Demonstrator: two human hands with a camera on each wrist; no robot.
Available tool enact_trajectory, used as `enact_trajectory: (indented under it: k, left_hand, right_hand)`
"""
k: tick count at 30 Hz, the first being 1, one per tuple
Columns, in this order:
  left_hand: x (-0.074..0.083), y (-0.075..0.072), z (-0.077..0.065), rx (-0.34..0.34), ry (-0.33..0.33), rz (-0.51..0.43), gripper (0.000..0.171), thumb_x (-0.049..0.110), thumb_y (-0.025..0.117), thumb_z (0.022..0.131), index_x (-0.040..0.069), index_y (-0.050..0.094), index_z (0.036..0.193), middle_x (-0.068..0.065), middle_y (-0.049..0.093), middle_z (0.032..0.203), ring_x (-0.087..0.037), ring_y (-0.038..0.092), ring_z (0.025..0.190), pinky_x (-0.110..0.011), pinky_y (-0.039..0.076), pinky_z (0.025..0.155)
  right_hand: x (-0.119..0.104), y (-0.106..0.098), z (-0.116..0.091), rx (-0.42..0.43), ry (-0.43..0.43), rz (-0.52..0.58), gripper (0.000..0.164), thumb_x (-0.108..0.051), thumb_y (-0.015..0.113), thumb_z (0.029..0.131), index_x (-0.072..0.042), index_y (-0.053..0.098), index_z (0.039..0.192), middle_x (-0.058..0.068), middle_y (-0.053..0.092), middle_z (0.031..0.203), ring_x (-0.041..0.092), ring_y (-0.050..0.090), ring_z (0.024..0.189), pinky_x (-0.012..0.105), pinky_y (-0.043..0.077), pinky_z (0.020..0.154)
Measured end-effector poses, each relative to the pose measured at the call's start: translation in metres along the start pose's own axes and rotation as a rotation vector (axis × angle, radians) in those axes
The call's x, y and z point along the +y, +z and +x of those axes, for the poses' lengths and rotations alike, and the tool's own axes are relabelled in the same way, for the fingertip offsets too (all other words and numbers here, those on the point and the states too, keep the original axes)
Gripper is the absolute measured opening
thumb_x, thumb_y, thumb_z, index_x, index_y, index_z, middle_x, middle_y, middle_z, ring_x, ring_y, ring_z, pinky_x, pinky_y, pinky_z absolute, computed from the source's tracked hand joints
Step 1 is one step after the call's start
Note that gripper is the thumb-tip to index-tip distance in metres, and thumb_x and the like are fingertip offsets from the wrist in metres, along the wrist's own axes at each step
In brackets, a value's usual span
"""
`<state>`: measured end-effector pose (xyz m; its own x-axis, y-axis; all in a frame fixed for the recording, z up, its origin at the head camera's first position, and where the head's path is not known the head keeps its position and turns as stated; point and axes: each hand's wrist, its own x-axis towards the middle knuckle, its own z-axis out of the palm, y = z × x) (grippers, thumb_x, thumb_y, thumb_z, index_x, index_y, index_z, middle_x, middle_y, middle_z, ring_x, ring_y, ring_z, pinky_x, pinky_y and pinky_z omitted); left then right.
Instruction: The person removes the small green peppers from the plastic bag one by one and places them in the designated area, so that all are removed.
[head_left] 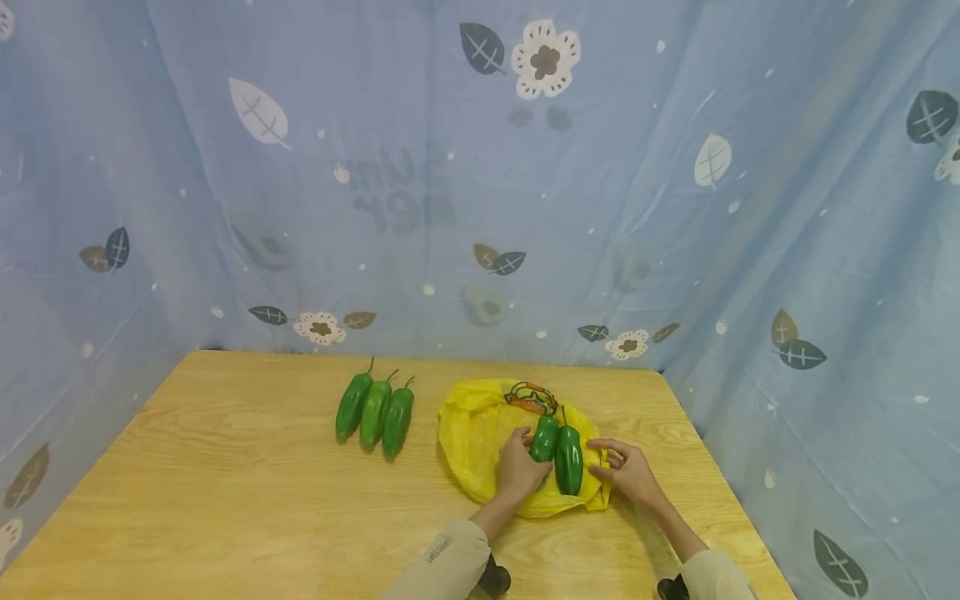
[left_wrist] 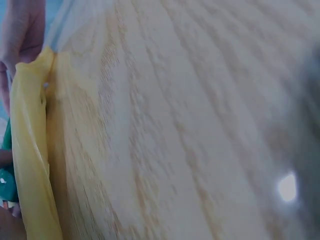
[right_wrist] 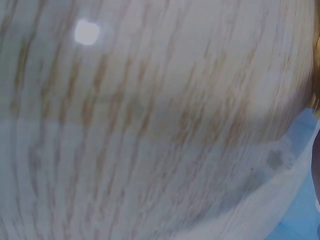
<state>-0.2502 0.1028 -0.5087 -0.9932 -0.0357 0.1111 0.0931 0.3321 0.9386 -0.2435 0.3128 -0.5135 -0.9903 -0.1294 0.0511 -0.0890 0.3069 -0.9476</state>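
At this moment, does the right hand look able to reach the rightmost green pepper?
Most likely yes. The right hand is close beside the rightmost green pepper, and only some of the yellow bag seems to lie between them. The left hand holds the neighbouring pepper.

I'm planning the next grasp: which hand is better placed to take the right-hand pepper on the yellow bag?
Probably the right hand: it is beside that pepper, holding no pepper, while the left hand grips the other pepper.

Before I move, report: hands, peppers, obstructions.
Left hand gripping a green chili pepper at the yellow plastic bag. Right hand at bag's right edge, grip unclear. Second pepper between hands; three others on table left of bag. No obstruction visible.
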Motion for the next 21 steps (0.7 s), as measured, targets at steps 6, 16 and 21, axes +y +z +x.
enact_trajectory:
  k: [6,16,21]
  left_hand:
    - [-0.004,-0.002,-0.003,0.025,0.004,-0.082,0.054,-0.002,0.081,0.068,-0.003,0.062,0.119,-0.014,0.068,0.105,-0.028,0.065,0.093,-0.038,0.056,0.077]
    - [-0.010,-0.006,0.000,0.091,0.040,-0.173,0.045,0.004,0.081,0.073,-0.007,0.066,0.114,-0.017,0.070,0.099,-0.026,0.068,0.084,-0.033,0.057,0.070]
    - [-0.010,-0.011,0.001,0.086,0.058,-0.161,0.030,0.010,0.080,0.076,-0.007,0.071,0.100,-0.009,0.069,0.076,-0.011,0.059,0.060,-0.023,0.050,0.051]
  right_hand:
    - [-0.001,0.003,-0.003,0.007,0.012,0.020,0.042,0.006,0.069,0.083,0.010,0.057,0.124,0.034,0.042,0.137,0.045,0.046,0.123,0.024,0.055,0.077]
    - [0.001,0.002,-0.005,0.009,0.013,-0.009,0.040,0.003,0.069,0.084,0.008,0.059,0.123,0.033,0.041,0.139,0.049,0.033,0.130,0.038,0.049,0.093]
    - [0.004,0.001,-0.004,0.023,-0.005,-0.039,0.041,0.002,0.070,0.083,0.007,0.059,0.122,0.030,0.047,0.135,0.048,0.035,0.129,0.045,0.044,0.098]
